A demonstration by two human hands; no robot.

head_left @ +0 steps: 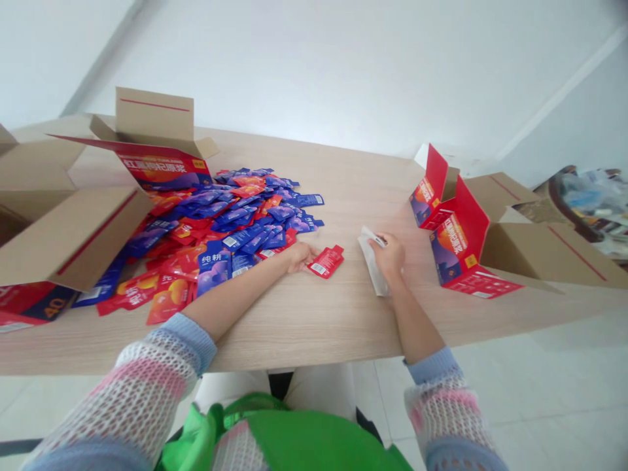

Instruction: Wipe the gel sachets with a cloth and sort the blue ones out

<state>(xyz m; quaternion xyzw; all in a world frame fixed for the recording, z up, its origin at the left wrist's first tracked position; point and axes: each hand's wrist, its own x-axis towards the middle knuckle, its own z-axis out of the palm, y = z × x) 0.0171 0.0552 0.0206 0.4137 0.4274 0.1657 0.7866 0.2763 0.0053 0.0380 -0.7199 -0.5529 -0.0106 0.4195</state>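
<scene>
My left hand [300, 257] is low over the table, its fingers closed at the left edge of a red spouted pouch [327, 261] with a white barcode label. That pouch lies apart from a large heap of blue pouches [240, 212] and red pouches [184, 261], which spreads to the left of my left hand. My right hand [391, 256] grips a thin white folded piece [373, 261], held at a slant above the tabletop. Whether the white piece is paper, cloth or a bag I cannot tell.
An open red carton [161, 169] stands behind the heap, and another open carton [34, 304] is at the near left. Two more open red cartons [458, 245] [428, 190] stand to the right on the wooden table [314, 327]. A bin of plastic waste [593, 203] is beyond the table's right end.
</scene>
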